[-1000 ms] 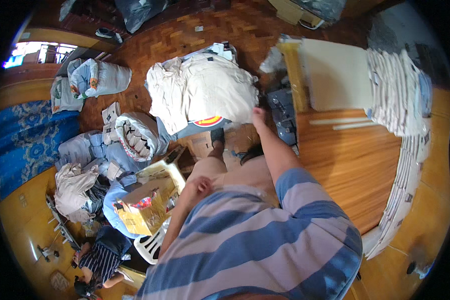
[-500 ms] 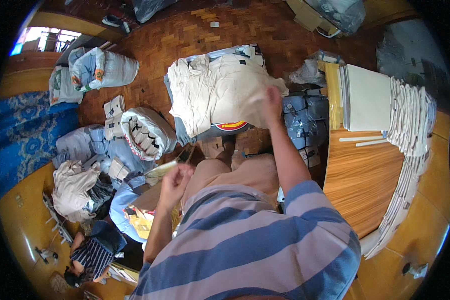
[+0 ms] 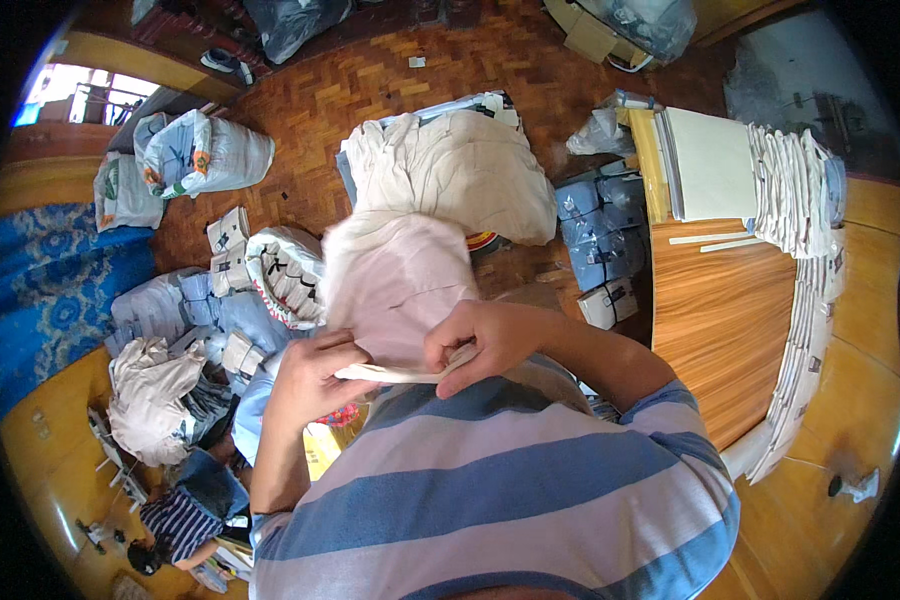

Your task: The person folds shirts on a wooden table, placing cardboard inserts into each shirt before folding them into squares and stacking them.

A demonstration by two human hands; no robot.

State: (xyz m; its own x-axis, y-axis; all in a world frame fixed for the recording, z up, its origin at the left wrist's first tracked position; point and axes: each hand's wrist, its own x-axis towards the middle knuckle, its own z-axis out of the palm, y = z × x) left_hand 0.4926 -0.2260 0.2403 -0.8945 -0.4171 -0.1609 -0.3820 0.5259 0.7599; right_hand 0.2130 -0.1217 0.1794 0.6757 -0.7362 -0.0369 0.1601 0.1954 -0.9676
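Note:
I hold a pale pink-beige garment (image 3: 400, 285) up in front of my chest by its upper edge. My left hand (image 3: 315, 378) pinches that edge on the left, and my right hand (image 3: 485, 340) grips it on the right, fingers curled over the fabric. The cloth hangs away from me, blurred. Just beyond it lies a pile of cream garments (image 3: 450, 170) on the parquet floor. My blue and grey striped shirt fills the lower part of the view.
A wooden table (image 3: 715, 320) stands on the right with a white board (image 3: 710, 165) and a row of folded white cloths (image 3: 795, 190). Blue packets (image 3: 600, 225), filled sacks (image 3: 205, 155), an open woven bag (image 3: 285, 275) and bundled clothes (image 3: 155, 385) crowd the floor.
My right hand left the pile of cream garments and came back to my chest with a garment. My left hand rose to meet it and took the garment's edge.

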